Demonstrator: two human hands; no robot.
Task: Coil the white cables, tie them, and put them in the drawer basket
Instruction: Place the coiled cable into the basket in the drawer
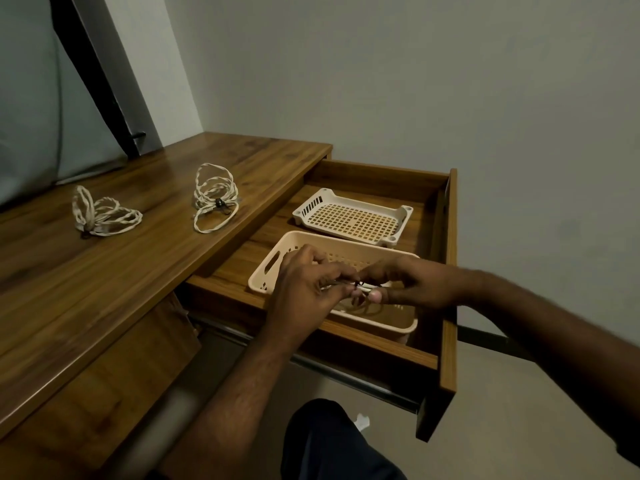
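1. Pinched between left hand [304,289] and right hand [405,285]: a coiled white cable [363,308] with a dark tie, held over the beige perforated plastic basket [268,268] in the open wooden drawer [448,271].
2. Apparently tying or placing; not yet released.
3. Left to stow: two tied white cable bundles [214,199] on the brown wooden desktop [104,271].
4. Farther back: a shallow white tray [353,220], plain grey wall [450,81].

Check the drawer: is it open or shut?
Open. The drawer is pulled well out from under the desk top, and both baskets inside show: the near one and the far one.
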